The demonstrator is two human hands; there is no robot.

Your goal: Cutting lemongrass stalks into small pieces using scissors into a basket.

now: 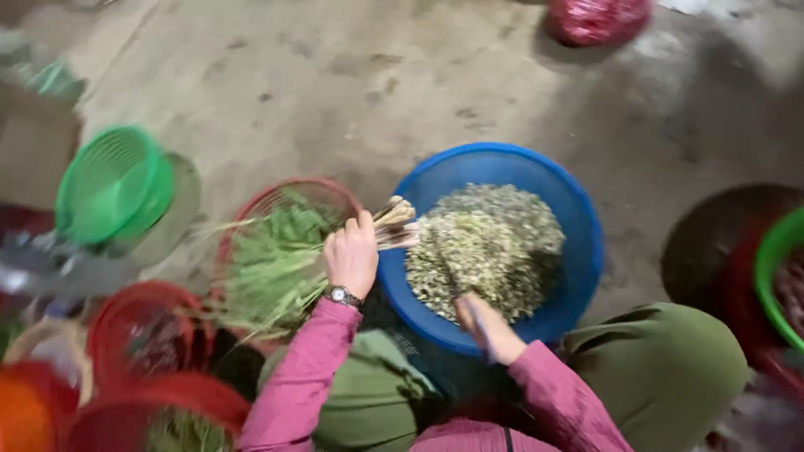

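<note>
My left hand (352, 255), a watch on its wrist, grips a bunch of long green stalks (276, 259) with the pale cut ends (394, 226) pointing over a blue basin (586, 251). The basin is filled with a heap of small chopped greenish pieces (486, 247). My right hand (486, 326) is blurred near the basin's near rim and holds a thin dark handle, probably a knife (452, 276), beside the cut ends. Both sleeves are pink. My knees in olive trousers (662, 377) flank the basin.
A red basket (276, 197) lies behind the stalks. A green basket (113, 184) sits at the left, with more red baskets (134, 326) and an orange one below it. Another green basket (779, 268) is at the right edge. A red bag (595, 18) lies on the concrete floor.
</note>
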